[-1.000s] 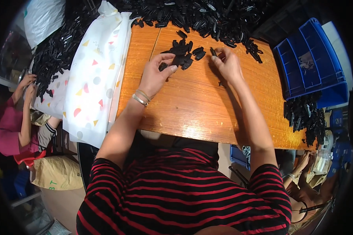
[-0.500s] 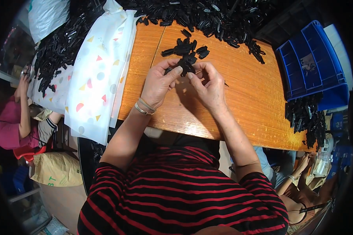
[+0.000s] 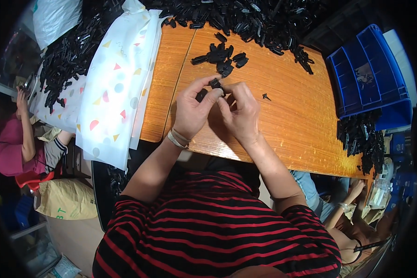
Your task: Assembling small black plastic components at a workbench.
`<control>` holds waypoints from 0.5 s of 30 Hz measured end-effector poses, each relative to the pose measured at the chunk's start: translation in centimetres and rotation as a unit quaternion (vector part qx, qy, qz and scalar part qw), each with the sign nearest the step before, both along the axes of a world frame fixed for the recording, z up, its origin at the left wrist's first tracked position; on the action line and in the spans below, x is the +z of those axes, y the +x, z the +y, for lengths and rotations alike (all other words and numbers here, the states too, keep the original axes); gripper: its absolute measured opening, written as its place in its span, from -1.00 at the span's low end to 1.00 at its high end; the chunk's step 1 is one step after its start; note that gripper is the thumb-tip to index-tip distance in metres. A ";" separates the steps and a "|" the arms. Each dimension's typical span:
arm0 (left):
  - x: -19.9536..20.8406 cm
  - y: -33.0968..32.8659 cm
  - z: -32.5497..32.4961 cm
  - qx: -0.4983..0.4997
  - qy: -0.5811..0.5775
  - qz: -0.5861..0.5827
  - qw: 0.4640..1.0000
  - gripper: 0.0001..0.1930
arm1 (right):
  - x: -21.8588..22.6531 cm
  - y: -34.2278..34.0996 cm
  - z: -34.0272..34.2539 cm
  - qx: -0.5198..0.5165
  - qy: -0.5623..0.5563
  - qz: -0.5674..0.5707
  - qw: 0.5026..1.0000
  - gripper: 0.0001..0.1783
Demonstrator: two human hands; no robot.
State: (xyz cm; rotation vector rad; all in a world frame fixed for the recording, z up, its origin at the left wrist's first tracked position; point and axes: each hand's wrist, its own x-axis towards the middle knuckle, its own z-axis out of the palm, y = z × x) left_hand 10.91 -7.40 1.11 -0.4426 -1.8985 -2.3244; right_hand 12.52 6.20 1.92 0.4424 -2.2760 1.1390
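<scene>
Both my hands meet over the wooden table (image 3: 292, 116), close to its near edge. My left hand (image 3: 192, 107) is closed around a small black plastic part (image 3: 215, 84), its thumb pressing on it. Another black piece (image 3: 201, 95) shows in the same palm. The fingers of my right hand (image 3: 242, 111) are bent in a pinch against the right side of the held part; their tips are partly hidden. Just beyond my hands lies a small heap of similar black parts (image 3: 217, 54). To the right rests a small dark piece (image 3: 266, 97) by itself.
A large pile of black parts (image 3: 250, 21) covers the far side. White patterned plastic sheeting (image 3: 111, 92) lies at left. A blue crate (image 3: 366, 69) stands at right above more black parts (image 3: 361, 136). Other people sit at far left (image 3: 18, 143) and lower right (image 3: 352, 231).
The held part has been turned and my hands have shifted slightly nearer to me. The small dark piece at right, mostly covered by my right hand before, is now in plain sight.
</scene>
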 end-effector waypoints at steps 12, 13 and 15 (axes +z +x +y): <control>1.0 0.5 -1.2 -0.136 0.021 -0.052 0.989 -0.70 | -1.5 1.3 -1.2 0.052 -0.042 -0.036 0.997 -0.51; 1.2 0.5 -1.4 -0.138 0.022 -0.052 0.989 -0.70 | -1.7 1.5 -1.7 0.077 -0.107 -0.078 0.988 -0.51; 1.5 0.7 -1.9 -0.161 0.066 -0.107 0.979 -0.74 | -2.0 1.5 -2.3 0.075 -0.098 -0.063 0.990 -0.55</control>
